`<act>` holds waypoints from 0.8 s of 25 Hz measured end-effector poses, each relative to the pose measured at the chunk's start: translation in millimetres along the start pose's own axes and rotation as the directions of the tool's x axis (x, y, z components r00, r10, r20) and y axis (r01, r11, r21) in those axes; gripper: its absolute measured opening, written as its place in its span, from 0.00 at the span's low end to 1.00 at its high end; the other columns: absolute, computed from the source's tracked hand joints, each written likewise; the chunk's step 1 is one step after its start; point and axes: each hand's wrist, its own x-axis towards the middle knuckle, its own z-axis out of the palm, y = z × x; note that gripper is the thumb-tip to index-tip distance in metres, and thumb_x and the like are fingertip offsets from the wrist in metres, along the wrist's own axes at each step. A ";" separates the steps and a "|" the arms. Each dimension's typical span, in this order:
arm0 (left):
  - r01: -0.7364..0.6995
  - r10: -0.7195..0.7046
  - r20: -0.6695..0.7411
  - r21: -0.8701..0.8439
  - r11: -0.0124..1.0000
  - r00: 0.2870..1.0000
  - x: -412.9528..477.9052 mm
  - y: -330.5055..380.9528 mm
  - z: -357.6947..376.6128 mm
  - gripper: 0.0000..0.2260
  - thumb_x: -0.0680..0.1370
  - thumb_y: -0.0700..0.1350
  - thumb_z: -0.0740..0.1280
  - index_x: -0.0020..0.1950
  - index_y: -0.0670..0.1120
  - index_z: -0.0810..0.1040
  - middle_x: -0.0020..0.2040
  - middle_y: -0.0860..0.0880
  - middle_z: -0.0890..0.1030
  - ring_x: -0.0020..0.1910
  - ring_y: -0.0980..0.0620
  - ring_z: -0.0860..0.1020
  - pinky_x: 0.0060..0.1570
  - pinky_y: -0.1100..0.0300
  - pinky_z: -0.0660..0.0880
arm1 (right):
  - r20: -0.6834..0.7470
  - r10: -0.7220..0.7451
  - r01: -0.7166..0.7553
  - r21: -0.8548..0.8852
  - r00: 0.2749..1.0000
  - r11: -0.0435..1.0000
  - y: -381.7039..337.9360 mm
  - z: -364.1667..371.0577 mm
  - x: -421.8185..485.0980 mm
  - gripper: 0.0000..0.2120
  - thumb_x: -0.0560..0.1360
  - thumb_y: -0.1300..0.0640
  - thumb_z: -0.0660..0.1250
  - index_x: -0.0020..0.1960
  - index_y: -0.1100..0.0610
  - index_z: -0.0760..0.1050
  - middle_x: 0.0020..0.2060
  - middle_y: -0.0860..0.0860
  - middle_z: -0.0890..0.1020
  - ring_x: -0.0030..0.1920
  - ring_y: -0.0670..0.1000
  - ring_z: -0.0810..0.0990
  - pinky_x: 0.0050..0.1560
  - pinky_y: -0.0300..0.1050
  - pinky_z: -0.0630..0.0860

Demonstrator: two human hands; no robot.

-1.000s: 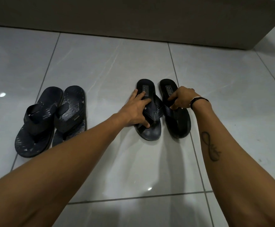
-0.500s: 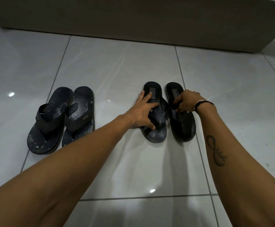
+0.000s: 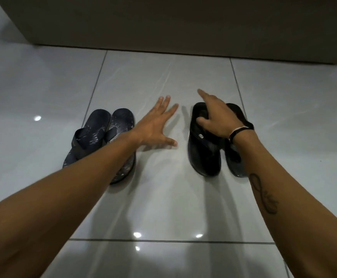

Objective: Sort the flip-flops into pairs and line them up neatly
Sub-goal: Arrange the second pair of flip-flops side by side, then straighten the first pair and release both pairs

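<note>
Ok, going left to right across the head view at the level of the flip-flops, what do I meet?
patterned dark blue pair → left hand, open, fingers spread above the bare tile → black pair, side by side, with the right hand over its far end.

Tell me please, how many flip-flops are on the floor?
4. A patterned dark blue pair lies on the left: left flip-flop, right flip-flop, partly under the forearm. A black pair lies on the right: one beside the other, under the right hand.
</note>
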 end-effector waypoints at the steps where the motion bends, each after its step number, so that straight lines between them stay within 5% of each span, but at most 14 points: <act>1: 0.040 -0.040 -0.011 0.006 0.999 0.999 -13.9 -19.2 -14.4 0.60 0.67 0.70 0.75 0.86 0.52 0.42 0.86 0.46 0.34 0.83 0.46 0.31 0.83 0.41 0.43 | 0.060 -0.050 0.049 0.024 0.997 0.999 -17.0 11.6 2.8 0.47 0.76 0.48 0.73 0.85 0.53 0.50 0.82 0.58 0.62 0.82 0.60 0.62 0.81 0.55 0.61; 4: 0.150 -0.156 0.051 0.111 0.983 0.986 -63.7 -79.1 -53.8 0.64 0.61 0.76 0.74 0.86 0.53 0.45 0.86 0.46 0.37 0.84 0.45 0.33 0.82 0.39 0.42 | 0.247 -0.176 0.171 0.040 0.953 0.984 -74.0 53.2 13.5 0.57 0.70 0.35 0.75 0.86 0.50 0.44 0.86 0.55 0.51 0.85 0.57 0.51 0.83 0.52 0.52; 9: 0.383 -0.401 0.311 0.120 0.916 0.862 -144.5 -152.5 -71.0 0.68 0.56 0.72 0.79 0.86 0.54 0.46 0.86 0.45 0.35 0.84 0.44 0.32 0.81 0.44 0.40 | 0.380 -0.286 0.295 0.035 0.880 0.955 -137.3 117.1 22.7 0.62 0.66 0.34 0.78 0.86 0.52 0.45 0.86 0.53 0.48 0.86 0.55 0.46 0.85 0.54 0.52; 13: 0.382 -0.373 0.270 0.019 0.924 0.888 -172.6 -171.0 -55.0 0.66 0.60 0.59 0.85 0.86 0.52 0.45 0.86 0.49 0.37 0.86 0.46 0.44 0.79 0.57 0.49 | 0.403 -0.281 0.321 -0.035 0.871 0.946 -155.2 145.6 30.8 0.62 0.64 0.33 0.78 0.85 0.54 0.49 0.86 0.52 0.48 0.86 0.56 0.43 0.84 0.58 0.55; 20: 0.453 -0.471 0.288 0.130 0.882 0.834 -219.7 -239.9 -87.3 0.68 0.61 0.53 0.86 0.86 0.50 0.42 0.85 0.53 0.33 0.86 0.47 0.46 0.82 0.54 0.53 | 0.310 -0.285 0.282 0.055 0.907 0.958 -261.0 199.2 37.7 0.62 0.63 0.33 0.79 0.85 0.57 0.53 0.86 0.56 0.49 0.85 0.60 0.42 0.84 0.57 0.54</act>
